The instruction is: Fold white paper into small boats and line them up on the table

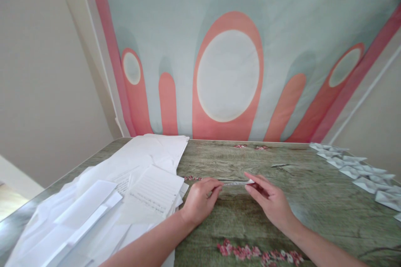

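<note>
Between my hands, a little above the table, is a small folded piece of white paper (235, 183), seen nearly edge-on. My left hand (203, 198) pinches its left end with thumb and fingertips. At the right end, the thumb and forefinger of my right hand (270, 199) close on the paper, the other fingers curled behind. Some of the paper is hidden by my fingers. Just left of my left hand lies a lined sheet with handwriting (159, 190), on top of a pile of loose white paper (153, 150).
Along the table's right edge stand several folded white paper boats (369, 183) in rows. The wood-patterned tabletop (216, 158) bears printed pink flowers (244, 252). Behind it rises a blue-grey and coral backdrop (175, 12). Folded paper strips (86, 204) lie at the left.
</note>
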`<state>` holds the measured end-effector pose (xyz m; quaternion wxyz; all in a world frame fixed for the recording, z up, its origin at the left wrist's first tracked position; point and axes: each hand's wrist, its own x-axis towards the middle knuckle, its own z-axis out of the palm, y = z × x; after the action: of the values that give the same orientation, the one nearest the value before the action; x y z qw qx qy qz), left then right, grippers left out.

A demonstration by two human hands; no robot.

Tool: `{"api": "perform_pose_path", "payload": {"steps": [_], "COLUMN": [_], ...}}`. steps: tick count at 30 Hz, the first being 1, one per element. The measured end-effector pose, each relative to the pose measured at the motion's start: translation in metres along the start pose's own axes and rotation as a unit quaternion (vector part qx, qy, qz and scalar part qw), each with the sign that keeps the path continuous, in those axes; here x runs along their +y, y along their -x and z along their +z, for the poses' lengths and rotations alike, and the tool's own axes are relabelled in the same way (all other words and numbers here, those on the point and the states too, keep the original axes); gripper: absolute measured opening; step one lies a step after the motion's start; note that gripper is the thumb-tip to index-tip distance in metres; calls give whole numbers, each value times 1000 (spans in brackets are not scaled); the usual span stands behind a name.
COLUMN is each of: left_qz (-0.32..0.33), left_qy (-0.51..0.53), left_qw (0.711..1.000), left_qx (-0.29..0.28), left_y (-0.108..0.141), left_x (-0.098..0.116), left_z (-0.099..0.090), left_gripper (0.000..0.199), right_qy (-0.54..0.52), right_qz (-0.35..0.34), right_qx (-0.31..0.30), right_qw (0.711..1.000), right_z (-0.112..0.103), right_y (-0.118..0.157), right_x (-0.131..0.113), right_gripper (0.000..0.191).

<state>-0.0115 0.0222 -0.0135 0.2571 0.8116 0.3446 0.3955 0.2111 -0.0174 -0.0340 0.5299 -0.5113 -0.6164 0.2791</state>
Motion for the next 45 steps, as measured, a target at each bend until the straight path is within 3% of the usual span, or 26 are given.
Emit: {"api": "perform_pose_path", "payload": {"steps": [5,9,14,23,33,39,45], "left_qz": [-69,-134,-174,-204,-205,-215,-228], "left_qy": [41,110,186,289,311,333,357], "left_qw": [997,985,967,930,919,903,882], "left_qx": [9,7,-25,-102,-128,-165,-204], "left_y": [-2,0,1,-3,-4,-6,-8], "left_x": [-3,-9,-10,-7,-13,-13,-11], "left_z": [3,7,12,6,5,1,-6], "left_gripper": [18,18,20,29,34,38,37], "right_qy": [-10,-13,-29,-126,-215,-193,-152], "right_qz": [23,16,22,91,119,103,69], "right_qx": [40,75,28,-57,-78,-79,-110], "right_qw": [999,997,999,986,966,973,980], "right_z": [2,2,0,-3,-4,-9,-20], "right_y": [3,2,0,-1,1,-2,-7], "right_x": [5,5,0,1,6,9,2], "right_gripper": [40,33,31,29,24,20,35]}}
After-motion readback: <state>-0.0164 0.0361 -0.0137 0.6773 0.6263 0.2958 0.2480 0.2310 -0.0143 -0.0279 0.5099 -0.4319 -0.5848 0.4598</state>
